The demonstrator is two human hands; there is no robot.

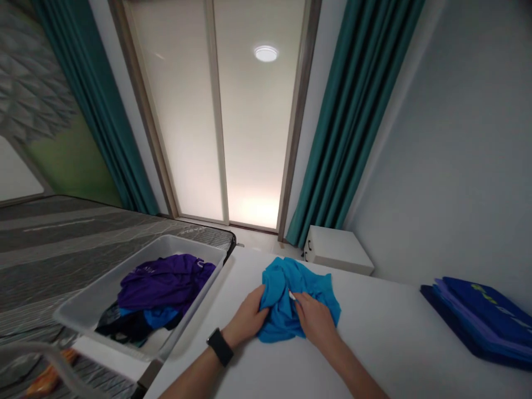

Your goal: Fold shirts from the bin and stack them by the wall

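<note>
A crumpled bright blue shirt [279,321] lies bunched on the white table [291,368]. My left hand [250,311], with a dark watch on its wrist, grips the shirt's left side; the fingertips are hidden in the folds. My right hand [315,318] is closed on the cloth near the shirt's middle. By its fingers shows a small white patch [292,295], perhaps a label.
At left, a translucent plastic bin [83,313] holds a heap of purple [166,280], blue and black clothes. A stack of folded blue and purple clothes [484,316] lies at the table's right. Beyond the far edge stands a low white cabinet [338,247].
</note>
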